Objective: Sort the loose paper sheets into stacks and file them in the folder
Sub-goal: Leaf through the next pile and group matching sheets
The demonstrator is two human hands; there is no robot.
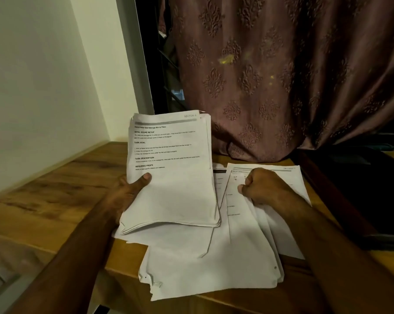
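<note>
Dim warm light falls on a wooden table [55, 200] set in a corner, with a pale wall [44, 75] to the left and a patterned brown curtain [293, 75] hanging behind it; only the head view is given. The left hand [125, 196] holds a thick stack of sheets [171, 175] up off the table, tilted toward the camera, thumb pressed on the front page near the left edge and fingers hidden behind. The right hand [261, 189] is curled into a loose fist resting on the loose sheets [214, 257] spread over the table, just beside the raised stack; whether it pinches a page or merely rests there I cannot tell. Those loose sheets fan out unevenly, and the nearest ones overhang the table's front edge, one with a torn or dog-eared corner. Paper like this is light, limp and slippery sheet on sheet: the held stack sags at its lower edge, so a grip near mid-edge with support beneath seems wise, and single pages likely need lifting by a corner. No folder can be made out with certainty; a dark flat shape [361, 200] to the right of the papers might be one, but it is too dim to say. The small print on the top page is mostly unreadable.
</note>
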